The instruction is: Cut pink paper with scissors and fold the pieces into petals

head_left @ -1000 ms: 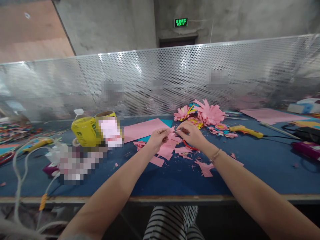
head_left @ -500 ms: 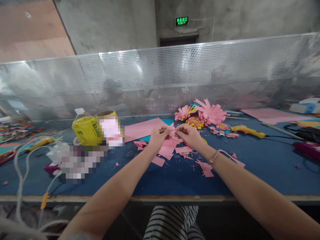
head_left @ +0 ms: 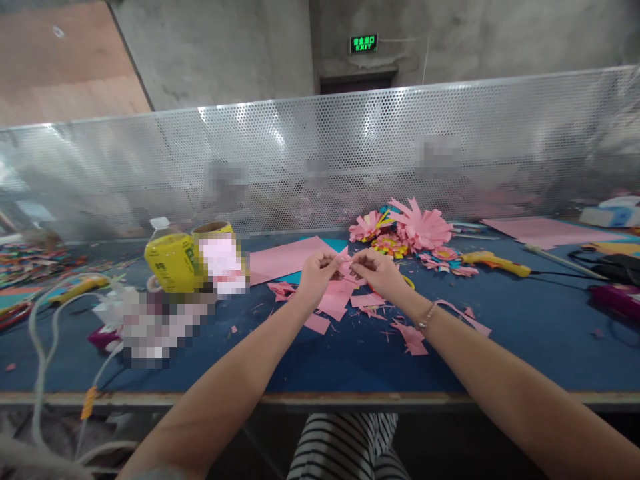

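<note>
Between my two hands is a small piece of pink paper (head_left: 344, 259), raised over the blue table. My left hand (head_left: 320, 270) pinches it from the left, thumb against fingers. From the right, my right hand (head_left: 377, 268) closes on the same piece with its fingertips. Cut pink paper pieces (head_left: 334, 298) lie below the hands, and a torn pink scrap (head_left: 414, 339) is near my right wrist. Just behind my right hand sit pink paper flowers (head_left: 423, 227) with yellow and blue parts. A larger pink sheet (head_left: 285, 259) lies left of my left hand.
A yellow-labelled bottle (head_left: 173, 260) and a roll of tape (head_left: 213, 230) stand left. A yellow glue gun (head_left: 495, 261) with a cord lies right. White cables (head_left: 37, 333) loop at the left edge. A perforated metal screen (head_left: 280, 167) bounds the table's back.
My right hand has shifted very slightly, its fingers still at the pink paper. My left hand and the things on the table look the same.
</note>
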### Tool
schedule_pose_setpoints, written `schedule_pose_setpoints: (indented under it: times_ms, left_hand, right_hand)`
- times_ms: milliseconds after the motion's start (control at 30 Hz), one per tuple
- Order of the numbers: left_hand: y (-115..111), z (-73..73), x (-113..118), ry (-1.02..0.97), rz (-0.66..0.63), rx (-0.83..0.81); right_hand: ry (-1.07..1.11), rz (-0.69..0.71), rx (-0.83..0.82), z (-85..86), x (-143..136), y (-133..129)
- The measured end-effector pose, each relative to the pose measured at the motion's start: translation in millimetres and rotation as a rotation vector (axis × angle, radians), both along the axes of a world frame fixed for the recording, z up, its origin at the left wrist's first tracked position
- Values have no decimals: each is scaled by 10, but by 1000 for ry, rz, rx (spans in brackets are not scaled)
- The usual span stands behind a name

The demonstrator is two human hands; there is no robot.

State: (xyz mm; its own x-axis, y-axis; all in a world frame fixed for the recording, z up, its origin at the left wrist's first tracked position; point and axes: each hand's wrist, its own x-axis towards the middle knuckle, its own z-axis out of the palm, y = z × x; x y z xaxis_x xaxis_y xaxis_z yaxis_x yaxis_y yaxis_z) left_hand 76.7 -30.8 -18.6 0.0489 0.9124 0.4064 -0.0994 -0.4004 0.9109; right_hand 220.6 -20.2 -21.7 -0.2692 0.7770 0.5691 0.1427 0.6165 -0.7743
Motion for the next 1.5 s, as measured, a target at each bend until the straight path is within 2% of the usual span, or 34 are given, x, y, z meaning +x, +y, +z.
schedule_pose_setpoints:
  times_ms: [133, 333, 567, 1000, 1233, 1367, 1500]
  left_hand:
    - [0, 4, 7, -25, -9, -32]
    - [-22, 40, 21, -115, -101, -161]
    - [-54, 69, 38, -198, -121, -255]
    - [2, -14, 27, -54, -43, -82]
    - [-54, 21, 53, 58, -27, -28]
    - [-55, 20, 59, 75, -20, -49]
    - [-35, 14, 51, 31, -48, -98]
  right_hand:
    - [2, -3, 11, -5, 7, 4]
    - [18, 21, -5, -3, 7, -4]
    - [42, 32, -23, 6, 2, -14]
    - [104, 82, -155, -28, -19, 13]
    - [96, 7, -216, 7, -32, -16]
    - [56, 6, -142, 5, -33, -22]
    - [-30, -58, -14, 43, -40, -76]
